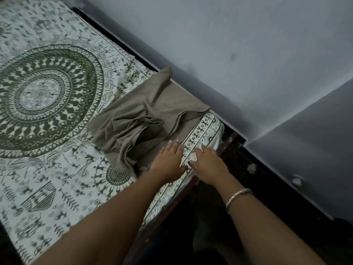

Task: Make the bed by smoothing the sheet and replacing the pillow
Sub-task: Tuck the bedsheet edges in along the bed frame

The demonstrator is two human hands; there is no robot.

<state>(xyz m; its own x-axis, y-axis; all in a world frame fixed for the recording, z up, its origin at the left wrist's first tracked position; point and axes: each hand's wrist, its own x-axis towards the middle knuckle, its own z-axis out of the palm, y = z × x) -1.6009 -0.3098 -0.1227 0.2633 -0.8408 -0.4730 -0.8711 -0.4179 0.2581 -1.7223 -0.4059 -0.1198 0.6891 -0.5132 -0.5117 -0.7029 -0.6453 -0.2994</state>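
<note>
Left hand (169, 161), right hand (209, 162) flat, fingers straight, gripping nothing, pressing sheet (198, 136) border. Advise: sweep outward evenly, shift brown cloth (145, 115) first.

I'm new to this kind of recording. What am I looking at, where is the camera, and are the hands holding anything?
There is no machine here. A person wears one camera on the head, so you look forward and down along their own two arms at a bed.

The bed is covered by a white sheet printed with a green round pattern. A crumpled brown cloth lies on it near the grey wall. No pillow is in view.

Neither hand holds anything. The left hand lies flat, fingers straight, where the cloth's edge meets the sheet. The right hand, with a bangle on its wrist, lies flat on the sheet's border near the bed's corner.
</note>
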